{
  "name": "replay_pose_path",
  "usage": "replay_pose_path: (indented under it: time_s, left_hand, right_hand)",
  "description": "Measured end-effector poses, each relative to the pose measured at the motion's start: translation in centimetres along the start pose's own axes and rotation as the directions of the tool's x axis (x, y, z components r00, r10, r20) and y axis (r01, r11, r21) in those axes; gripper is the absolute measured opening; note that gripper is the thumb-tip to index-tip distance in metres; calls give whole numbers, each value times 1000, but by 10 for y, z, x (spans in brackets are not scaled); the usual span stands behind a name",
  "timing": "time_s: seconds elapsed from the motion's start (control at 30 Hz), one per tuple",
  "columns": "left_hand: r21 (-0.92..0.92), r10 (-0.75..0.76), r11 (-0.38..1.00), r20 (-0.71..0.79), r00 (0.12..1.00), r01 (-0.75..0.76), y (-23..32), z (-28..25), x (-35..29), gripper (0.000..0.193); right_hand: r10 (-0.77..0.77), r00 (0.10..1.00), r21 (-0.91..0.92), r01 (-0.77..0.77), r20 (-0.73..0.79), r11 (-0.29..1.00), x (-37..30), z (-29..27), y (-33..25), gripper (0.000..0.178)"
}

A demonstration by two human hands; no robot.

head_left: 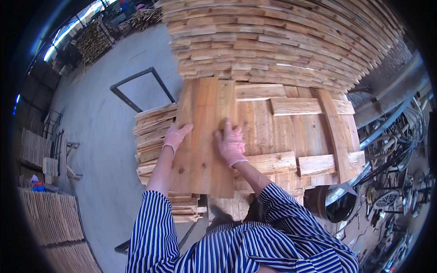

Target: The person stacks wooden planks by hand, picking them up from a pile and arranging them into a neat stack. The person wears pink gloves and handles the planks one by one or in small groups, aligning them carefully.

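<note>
While both hands are laid on the wood, a row of three long, flat, reddish-brown wooden planks point(205, 141) is held between them, lengthwise near to far, in front of the striped torso. Tones vary: the middle plank is seen as redder and fairly even, the right one as yellower and narrower. Dark round knots are scattered on the faces, two of them toward the near end. Long edges are cut straight; near ends are slightly staggered. Grain is run lengthwise.

Left hand in a thin pinkish glove point(177, 135): placed at the left edge, thumb side over the top face; grip can't be told, outer fingers not clear. Right hand in a matching pinkish glove point(231, 142): set on the right plank, fingers spread, thumb apart.

To the right, a bed of pale brown boards point(259, 123) is crossed by short rough-edged wooden pieces point(271, 164) and, farther right, by one long brown plank point(333, 136). Beyond the far ends, a tall stack of pale sawn boards point(273, 41) is piled. On the left, a lower pile of rough-edged boards point(152, 132) is stacked just beside the planks.
</note>
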State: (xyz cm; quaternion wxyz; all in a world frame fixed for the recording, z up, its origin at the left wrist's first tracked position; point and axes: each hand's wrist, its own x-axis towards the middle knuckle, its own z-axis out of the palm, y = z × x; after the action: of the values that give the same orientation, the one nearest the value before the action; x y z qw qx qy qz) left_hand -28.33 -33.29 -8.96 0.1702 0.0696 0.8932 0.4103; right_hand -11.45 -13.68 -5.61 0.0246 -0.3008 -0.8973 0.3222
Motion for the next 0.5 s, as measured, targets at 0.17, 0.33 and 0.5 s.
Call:
replay_pose_path:
  time_s: [0.17,0.33,0.5]
  left_hand:
    - [38,61,997,37,997,-63,-7,-20,-20,59]
    - [9,-66,998,-80,995,67,9,-3,-17,77]
    - [-888,-150,403,-301,942,-220,-77,-48,-56,74]
  right_hand:
    - [-100,990,-70,93,-101,993,12,23,-9,68]
    - [-123,967,-47,115,-225,992,21,25,10,67]
    - [-328,897,-114,308,-297,945,33,35,20,70]
